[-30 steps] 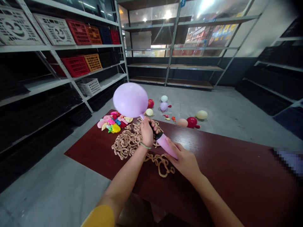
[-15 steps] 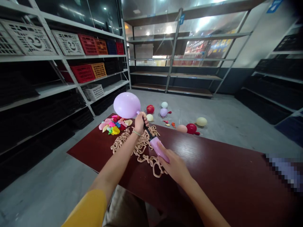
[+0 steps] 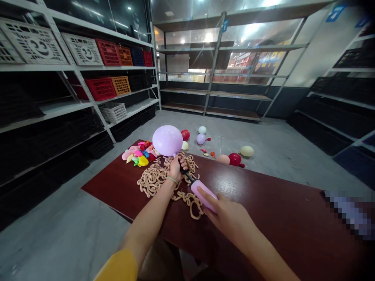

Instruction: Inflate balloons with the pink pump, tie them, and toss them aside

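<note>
A purple balloon (image 3: 167,139), rounded with air, sits on the far end of a balloon pump (image 3: 204,195) with a pink barrel and a black rod. My left hand (image 3: 177,168) is closed around the pump's dark front end, right at the balloon's neck. Wrapped round the pink barrel is my right hand (image 3: 230,214). Under the pump, tan uninflated long balloons (image 3: 152,180) lie in a tangled heap on the dark red table (image 3: 263,218). Flat balloons of many colours (image 3: 140,154) form a pile at the table's far left.
On the floor beyond the table lie several inflated balloons, among them a red one (image 3: 234,159) and a pale yellow one (image 3: 246,151). Shelving with plastic crates (image 3: 101,89) stands at left, and a metal rack (image 3: 211,93) at the back. A pixelated object (image 3: 348,212) lies at the table's right.
Both hands have shifted right and down with the pump. The balloon has dropped closer to the table and moved right with them.
</note>
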Motion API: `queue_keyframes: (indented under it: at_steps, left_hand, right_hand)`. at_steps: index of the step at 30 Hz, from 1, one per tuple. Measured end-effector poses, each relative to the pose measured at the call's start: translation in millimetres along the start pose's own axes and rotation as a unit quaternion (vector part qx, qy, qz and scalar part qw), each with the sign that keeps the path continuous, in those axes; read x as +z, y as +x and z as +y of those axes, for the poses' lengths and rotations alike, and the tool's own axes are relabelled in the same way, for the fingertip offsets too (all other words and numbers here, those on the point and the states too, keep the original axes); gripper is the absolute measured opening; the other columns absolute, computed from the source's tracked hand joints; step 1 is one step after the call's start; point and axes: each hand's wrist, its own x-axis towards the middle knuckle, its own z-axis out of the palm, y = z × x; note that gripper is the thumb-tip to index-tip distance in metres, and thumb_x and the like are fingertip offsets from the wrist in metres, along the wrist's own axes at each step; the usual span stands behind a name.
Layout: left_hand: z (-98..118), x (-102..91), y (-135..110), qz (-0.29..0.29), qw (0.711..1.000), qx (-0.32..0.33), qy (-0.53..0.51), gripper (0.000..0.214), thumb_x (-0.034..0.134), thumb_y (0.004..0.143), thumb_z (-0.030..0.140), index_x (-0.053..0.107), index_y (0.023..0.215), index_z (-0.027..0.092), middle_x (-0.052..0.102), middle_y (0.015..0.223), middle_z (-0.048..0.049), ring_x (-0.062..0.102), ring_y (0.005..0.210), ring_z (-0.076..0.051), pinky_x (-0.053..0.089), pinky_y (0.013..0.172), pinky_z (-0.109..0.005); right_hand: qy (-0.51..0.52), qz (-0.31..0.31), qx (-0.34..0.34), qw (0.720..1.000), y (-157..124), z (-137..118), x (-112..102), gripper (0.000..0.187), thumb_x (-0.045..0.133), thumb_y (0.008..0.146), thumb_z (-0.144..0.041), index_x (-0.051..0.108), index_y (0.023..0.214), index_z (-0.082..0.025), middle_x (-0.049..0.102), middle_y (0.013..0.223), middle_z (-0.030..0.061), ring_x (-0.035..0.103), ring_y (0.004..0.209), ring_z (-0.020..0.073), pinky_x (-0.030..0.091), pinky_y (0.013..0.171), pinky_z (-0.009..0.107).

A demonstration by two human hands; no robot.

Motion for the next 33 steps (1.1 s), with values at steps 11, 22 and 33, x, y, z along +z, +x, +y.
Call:
queue_keyframes:
  at_steps: [11,22,33]
  left_hand:
    - [-13,4.8,-9,0.003,0.999,0.024,0.048,0.019,0.054,0.084,0.026,0.037,0.077,0.021,0.034,0.056,0.008,0.033,0.037,-0.005,0.021,0.035,-0.017]
    - [-12,4.6,-10,0.013,1.0,0.023,0.01,0.023,0.053,0.087,0.027,0.036,0.074,0.021,0.031,0.055,0.0086,0.029,0.036,-0.005,0.018,0.035,-0.016]
    - [-3,7.0,-11,-0.002,1.0,0.001,-0.005,0.019,0.051,0.087,0.025,0.036,0.076,0.021,0.033,0.056,0.0083,0.03,0.037,-0.005,0.02,0.035,-0.016]
  right_hand:
    - [0.0,-0.001,0.052,0.999,26,-36,24,0.062,0.047,0.097,-0.042,0.024,0.154,-0.044,0.064,0.097,0.0059,0.069,0.067,0.0199,0.038,0.053,0.024]
    - [-0.039,-0.014,0.045,0.998,1,-31,7,0.062,0.052,0.095,-0.039,0.028,0.152,-0.045,0.064,0.091,0.0047,0.067,0.061,0.0185,0.032,0.048,0.023]
    - [-0.063,0.004,0.018,0.998,-26,-26,5,0.062,0.05,0.094,-0.035,0.03,0.152,-0.045,0.062,0.085,0.0045,0.066,0.057,0.0189,0.027,0.044,0.024]
